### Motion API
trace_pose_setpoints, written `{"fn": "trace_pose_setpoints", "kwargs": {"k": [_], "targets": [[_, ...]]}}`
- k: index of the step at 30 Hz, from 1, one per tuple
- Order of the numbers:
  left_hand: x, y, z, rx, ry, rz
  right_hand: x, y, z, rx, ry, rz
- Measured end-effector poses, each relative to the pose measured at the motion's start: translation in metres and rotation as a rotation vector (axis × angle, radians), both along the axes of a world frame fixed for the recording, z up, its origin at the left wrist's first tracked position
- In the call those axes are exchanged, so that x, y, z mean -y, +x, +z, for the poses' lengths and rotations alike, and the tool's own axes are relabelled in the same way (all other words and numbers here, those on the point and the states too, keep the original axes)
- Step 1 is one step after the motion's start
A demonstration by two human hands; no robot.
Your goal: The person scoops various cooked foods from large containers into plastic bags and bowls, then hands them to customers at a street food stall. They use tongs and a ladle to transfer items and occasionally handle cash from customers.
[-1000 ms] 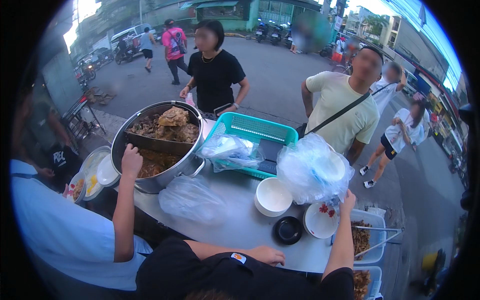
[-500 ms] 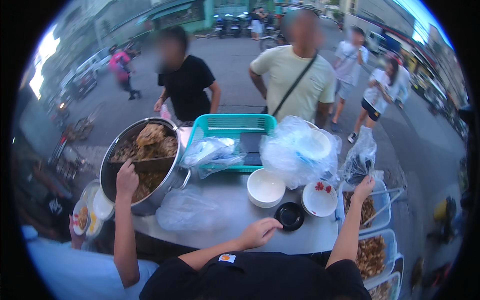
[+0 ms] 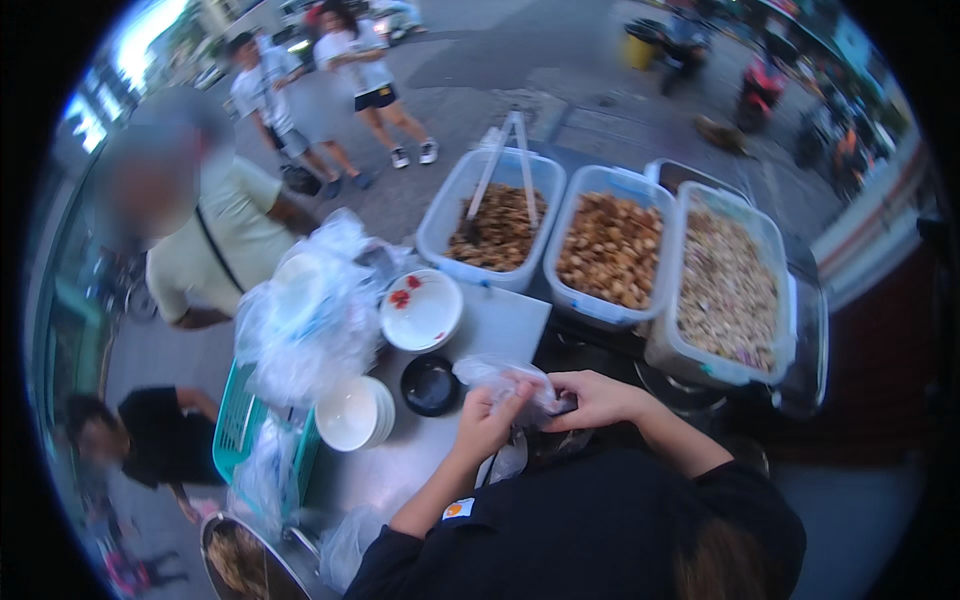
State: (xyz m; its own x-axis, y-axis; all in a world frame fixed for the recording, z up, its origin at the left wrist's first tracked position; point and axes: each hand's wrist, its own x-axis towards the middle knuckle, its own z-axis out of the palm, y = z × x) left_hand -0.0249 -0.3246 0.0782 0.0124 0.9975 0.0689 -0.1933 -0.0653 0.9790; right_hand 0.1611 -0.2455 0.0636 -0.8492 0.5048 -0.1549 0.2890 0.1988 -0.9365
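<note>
A clear plastic bag [image 3: 507, 377] is bunched between my two hands, close in front of my chest. My left hand [image 3: 488, 418] pinches its edge. My right hand [image 3: 592, 402] grips the other side, with something dark beneath its fingertips that I cannot make out. Just left of the hands, a small black dish [image 3: 431, 385] rests on the metal table [image 3: 405, 470]. Beside that dish are a stack of white bowls [image 3: 350, 414] and a white bowl with red flowers [image 3: 421, 311].
Plastic tubs of chopped food [image 3: 608, 315] line the right side, with tongs [image 3: 508, 165] in the farthest. A pile of plastic bags [image 3: 305, 310], a teal basket [image 3: 236, 425] and a large pot [image 3: 290, 575] stand left. A person in a pale shirt [image 3: 215, 240] stands across the table.
My view has turned right toward the tubs. My right hand has brought the plastic bag from above the tubs to my chest, and my left hand now grips it too.
</note>
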Motion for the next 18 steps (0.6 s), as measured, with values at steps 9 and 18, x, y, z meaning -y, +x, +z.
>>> {"fn": "trace_pose_setpoints", "kwargs": {"k": [9,18], "targets": [[-0.107,0.064,0.051,0.532,0.086,-0.334,0.014,0.110,0.000,-0.414,-0.444,-0.474],[-0.189,0.265,0.025,-0.463,0.508,-0.554,0.009,0.297,0.022,-1.547,-0.492,-0.633]]}}
